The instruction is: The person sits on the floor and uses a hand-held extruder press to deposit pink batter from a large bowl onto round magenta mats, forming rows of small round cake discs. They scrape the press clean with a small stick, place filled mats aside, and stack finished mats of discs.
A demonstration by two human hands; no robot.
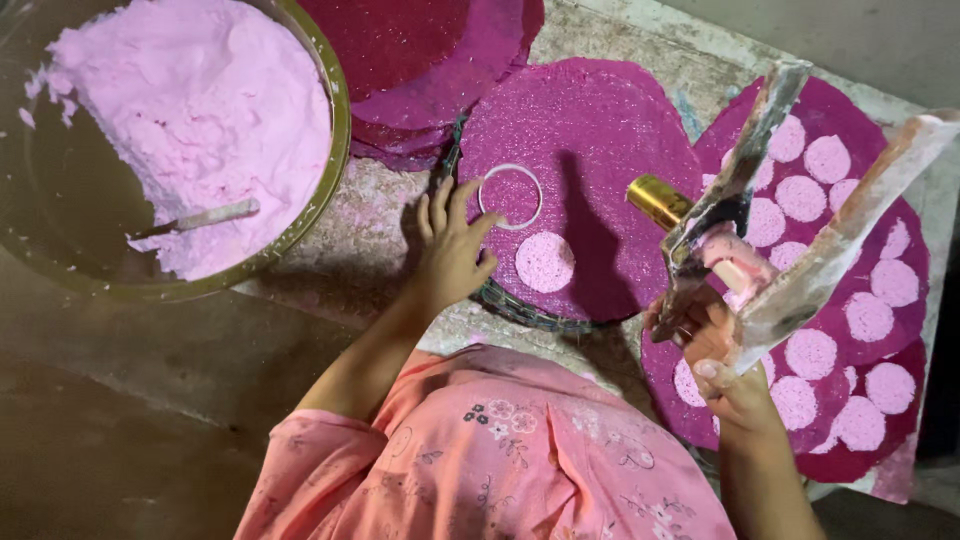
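I wore a loose salmon-pink top [520,450] that filled the lower middle of the frame. Its thin fabric carried small floral prints, dark grey blossoms with pale outlined leaves, scattered across the cloth. The short sleeve [300,450] on my left arm ended around the elbow at lower left. Both forearms were bare, without rings, bangles or a watch.

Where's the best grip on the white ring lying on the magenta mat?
Pinch the white ring across its thin rim at the lower-left arc, from above. It lies flat on the magenta mat, and the left hand already rests at that edge.
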